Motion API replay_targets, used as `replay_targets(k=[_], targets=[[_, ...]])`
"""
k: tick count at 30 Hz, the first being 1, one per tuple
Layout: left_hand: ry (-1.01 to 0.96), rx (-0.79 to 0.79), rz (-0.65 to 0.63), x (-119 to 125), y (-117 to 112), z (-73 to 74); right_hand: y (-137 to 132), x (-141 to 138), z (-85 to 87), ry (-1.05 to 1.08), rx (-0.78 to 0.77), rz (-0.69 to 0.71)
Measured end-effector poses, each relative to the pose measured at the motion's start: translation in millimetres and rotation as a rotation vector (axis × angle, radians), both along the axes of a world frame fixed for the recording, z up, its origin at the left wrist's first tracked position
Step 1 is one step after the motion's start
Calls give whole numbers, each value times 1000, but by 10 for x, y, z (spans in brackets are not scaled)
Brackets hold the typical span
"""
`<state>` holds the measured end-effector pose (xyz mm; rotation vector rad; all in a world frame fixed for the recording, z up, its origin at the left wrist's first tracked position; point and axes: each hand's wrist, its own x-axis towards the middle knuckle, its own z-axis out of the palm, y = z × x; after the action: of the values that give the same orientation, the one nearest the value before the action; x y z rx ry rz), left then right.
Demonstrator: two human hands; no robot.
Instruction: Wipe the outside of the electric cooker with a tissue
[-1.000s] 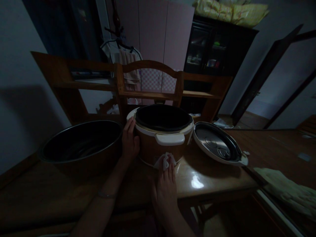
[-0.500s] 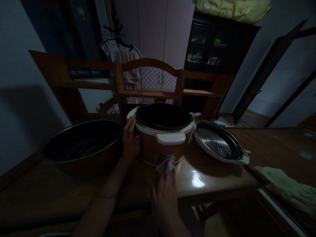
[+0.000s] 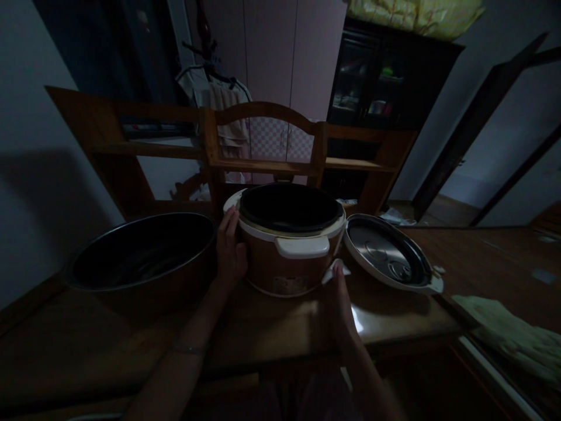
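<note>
Although everything is dimly lit, a brown cooker is seen placed between the left and right edges of the wooden table. Dark pot is set toward left edge, upturned lid by right edge. Left hand is laid on cooker's left side, fingers loosely extended. White cloth is pinched in right hand, seemingly against cooker's lower right side.

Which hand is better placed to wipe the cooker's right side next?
Probably the right hand: it holds the white wipe near that side, while the left hand rests against the left of the cooker.
</note>
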<state>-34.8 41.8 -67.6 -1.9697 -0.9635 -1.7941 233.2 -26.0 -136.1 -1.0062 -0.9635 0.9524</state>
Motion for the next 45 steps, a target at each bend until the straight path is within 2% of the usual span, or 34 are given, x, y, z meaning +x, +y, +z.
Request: replay_targets(k=[7,12,19,28,34,38,43,45], targets=[[-5,20,3,7,9,0,-170,-233,-101,25,-70,-11],[5,8,12,2,5,1,-323,-393,-87,8,-150,-44],[11,14,8,6,4,5,-574,-759,-64,14,-164,-46],[18,13,10,-6,13,-1,-859,-1042,172,190,-272,106],[18,17,11,-2,13,2,-855,-1120,72,464,-327,269],[7,15,9,2,9,6,-714,-969,75,413,-254,177],[8,3,12,-6,11,-8,-480,-432,410,15,-40,-129],[12,-1,13,-13,15,-17,-384,-270,536,-77,14,-171]])
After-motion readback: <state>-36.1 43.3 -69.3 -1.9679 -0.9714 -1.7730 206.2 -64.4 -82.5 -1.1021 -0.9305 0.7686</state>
